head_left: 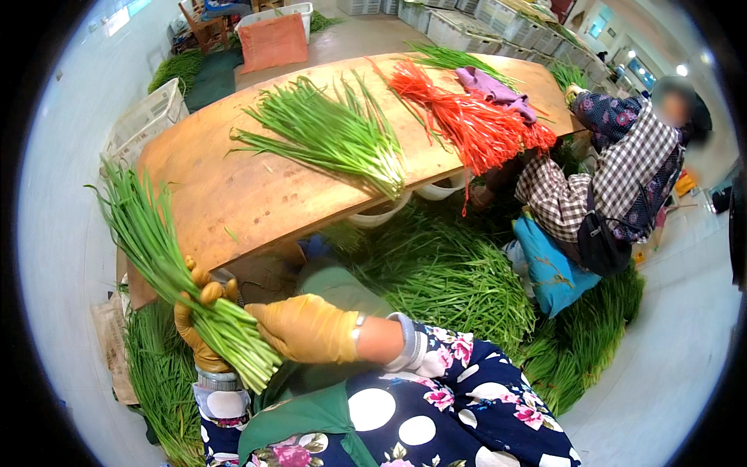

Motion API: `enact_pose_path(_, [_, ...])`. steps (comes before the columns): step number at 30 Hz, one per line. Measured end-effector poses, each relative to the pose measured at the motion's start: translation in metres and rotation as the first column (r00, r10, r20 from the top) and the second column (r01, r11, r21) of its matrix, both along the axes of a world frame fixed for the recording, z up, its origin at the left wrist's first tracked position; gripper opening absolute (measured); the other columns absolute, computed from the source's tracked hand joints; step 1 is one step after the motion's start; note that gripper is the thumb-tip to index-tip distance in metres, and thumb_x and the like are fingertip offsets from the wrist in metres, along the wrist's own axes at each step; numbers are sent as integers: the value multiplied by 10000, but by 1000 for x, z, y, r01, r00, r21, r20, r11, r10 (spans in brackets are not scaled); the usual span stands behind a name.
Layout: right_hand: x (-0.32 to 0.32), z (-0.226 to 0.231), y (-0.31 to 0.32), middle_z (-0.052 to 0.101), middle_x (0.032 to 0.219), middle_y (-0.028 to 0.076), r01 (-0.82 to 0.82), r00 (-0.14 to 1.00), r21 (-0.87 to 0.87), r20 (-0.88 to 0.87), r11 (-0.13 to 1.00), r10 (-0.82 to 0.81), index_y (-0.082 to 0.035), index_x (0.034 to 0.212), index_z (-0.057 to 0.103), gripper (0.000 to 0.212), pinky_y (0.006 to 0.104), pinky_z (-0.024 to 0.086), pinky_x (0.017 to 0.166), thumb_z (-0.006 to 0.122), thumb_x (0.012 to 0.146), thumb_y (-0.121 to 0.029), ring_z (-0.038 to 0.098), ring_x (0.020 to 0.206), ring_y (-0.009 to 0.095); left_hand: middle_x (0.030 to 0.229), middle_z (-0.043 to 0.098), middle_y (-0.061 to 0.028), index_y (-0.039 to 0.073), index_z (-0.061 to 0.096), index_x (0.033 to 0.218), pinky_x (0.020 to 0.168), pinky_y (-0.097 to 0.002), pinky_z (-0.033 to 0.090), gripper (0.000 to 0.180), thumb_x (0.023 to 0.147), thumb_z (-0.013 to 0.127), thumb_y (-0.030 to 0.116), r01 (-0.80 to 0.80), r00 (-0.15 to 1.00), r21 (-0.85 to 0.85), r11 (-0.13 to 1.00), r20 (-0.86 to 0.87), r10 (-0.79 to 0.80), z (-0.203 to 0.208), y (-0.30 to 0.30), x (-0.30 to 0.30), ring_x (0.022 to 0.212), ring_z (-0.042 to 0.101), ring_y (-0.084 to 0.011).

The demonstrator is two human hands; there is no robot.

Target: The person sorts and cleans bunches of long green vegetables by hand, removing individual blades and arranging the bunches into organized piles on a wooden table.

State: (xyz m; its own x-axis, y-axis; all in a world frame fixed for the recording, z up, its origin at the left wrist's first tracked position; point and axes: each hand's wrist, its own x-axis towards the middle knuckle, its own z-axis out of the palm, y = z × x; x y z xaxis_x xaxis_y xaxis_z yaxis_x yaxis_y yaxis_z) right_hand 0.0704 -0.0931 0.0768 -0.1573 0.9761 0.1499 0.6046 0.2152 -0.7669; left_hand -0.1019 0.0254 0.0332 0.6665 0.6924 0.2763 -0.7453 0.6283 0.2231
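Two gloved hands hold one bunch of green chives [175,268] at about 8 o'clock. The left hand [198,323] is wrapped tight around the stalks near the pale cut ends; the right hand [307,328] presses flat on those ends. The bunch looks light, soft and bendy — best held low, where the stalks are thick. Farther off, at 12 o'clock, the wooden table [233,194] bears loose chives [331,136] and red ties [467,121]. Beyond — an orange sack [272,40] and white crates [144,117].
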Motion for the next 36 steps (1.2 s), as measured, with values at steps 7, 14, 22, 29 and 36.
enact_pose_path(7, [88, -21, -45, 675, 900, 168, 160, 980, 81, -129, 984, -149, -69, 1112, 644, 271, 422, 517, 736, 581, 905, -232, 654, 850, 336, 793, 384, 18, 8, 284, 1471, 788, -305, 418, 566, 977, 534, 127, 124, 987, -108, 986, 113, -112, 28, 30, 3, 707, 408, -97])
enact_pose_path(14, [239, -26, -104, 692, 935, 128, 837, 534, 24, -256, 547, -806, -20, 1015, 688, 167, 303, 509, 756, 630, 892, -116, 662, 828, 206, 851, 416, 7, 20, 287, 1469, 841, -326, 431, 536, 998, 504, 152, 108, 993, -236, 966, -22, -116, 13, 34, -18, 750, 424, -113])
enact_pose_path(22, [292, 6, 12, 674, 900, 162, 750, 475, 366, 280, 550, -834, -110, 909, 707, 198, 432, 510, 737, 620, 849, -277, 648, 841, 346, 911, 477, -25, 11, 293, 1458, 879, -340, 473, 546, 996, 522, 192, -12, 974, -148, 989, -224, -22, 13, 36, -10, 806, 484, -128])
enact_pose_path(29, [356, -7, 101, 672, 979, 234, 877, 231, 154, 696, 455, -680, -63, 927, 708, 260, 474, 502, 827, 570, 835, -264, 648, 949, 395, 907, 471, -19, 27, 316, 1454, 816, -302, 454, 552, 982, 550, 193, -110, 947, -198, 974, -318, 42, 14, 37, -23, 790, 474, -125])
enact_pose_path(36, [395, -1, 109, 629, 630, 94, 759, 502, -482, 5, 438, -865, -61, 706, 652, 170, 327, 446, 460, 648, 788, -209, 596, 521, 199, 928, 525, -18, 31, 327, 1448, 830, -316, 466, 568, 964, 573, 196, -131, 945, -165, 977, -319, 73, 7, 43, -42, 808, 537, -119])
